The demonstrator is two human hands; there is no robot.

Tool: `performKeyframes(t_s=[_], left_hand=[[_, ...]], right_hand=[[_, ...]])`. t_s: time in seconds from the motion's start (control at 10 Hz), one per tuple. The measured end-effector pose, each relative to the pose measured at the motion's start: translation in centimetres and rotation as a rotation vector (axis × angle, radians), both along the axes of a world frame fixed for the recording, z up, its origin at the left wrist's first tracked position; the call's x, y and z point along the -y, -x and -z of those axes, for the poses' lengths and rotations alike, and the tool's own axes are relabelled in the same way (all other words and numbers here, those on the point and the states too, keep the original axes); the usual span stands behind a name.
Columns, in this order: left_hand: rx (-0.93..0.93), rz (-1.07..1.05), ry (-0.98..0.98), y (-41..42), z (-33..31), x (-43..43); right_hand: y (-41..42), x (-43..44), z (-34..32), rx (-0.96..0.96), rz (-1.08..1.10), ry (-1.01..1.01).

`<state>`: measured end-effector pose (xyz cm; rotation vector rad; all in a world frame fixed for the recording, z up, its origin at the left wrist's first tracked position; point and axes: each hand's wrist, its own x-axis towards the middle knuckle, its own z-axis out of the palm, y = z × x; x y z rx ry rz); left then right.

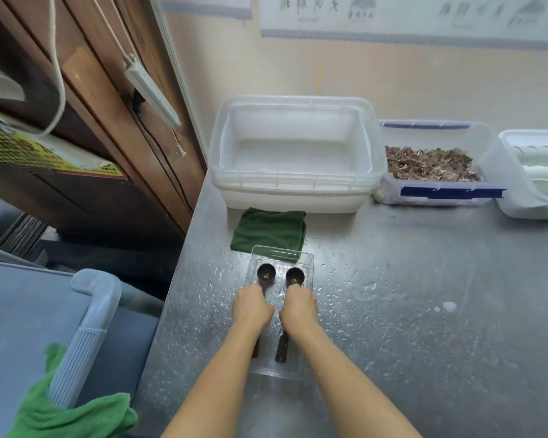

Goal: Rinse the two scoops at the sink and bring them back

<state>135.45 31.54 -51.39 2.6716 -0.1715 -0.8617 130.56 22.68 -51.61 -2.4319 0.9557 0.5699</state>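
Two dark brown scoops lie side by side in a clear plastic tray (309,263) on the wet steel table. My left hand (251,306) is closed around the handle of the left scoop (266,272). My right hand (299,306) is closed around the handle of the right scoop (295,275). Both bowls point away from me, and both handle ends stick out behind my wrists. Whether the scoops are lifted off the tray I cannot tell.
A folded green cloth (270,230) lies just beyond the tray. Behind it stand stacked clear tubs (295,153), a tub of brown dried bits (434,164) and another tub (535,172) at the far right. A wooden cabinet (86,121) is at left, a blue cart (86,327) with a green rag below.
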Motion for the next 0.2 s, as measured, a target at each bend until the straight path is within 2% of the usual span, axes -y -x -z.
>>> performKeyframes(t_s=[0.1, 0.2], left_hand=[[-0.018, 0.052, 0.02, -0.1, -1.2, -0.9], [-0.006, 0.122, 0.147, -1.4, -3.4, -1.1]], right_hand=[[0.8, -0.4, -1.5, 0.045, 0.016, 0.012], [0.9, -0.1, -3.8, 0.158, -0.02, 0.064]])
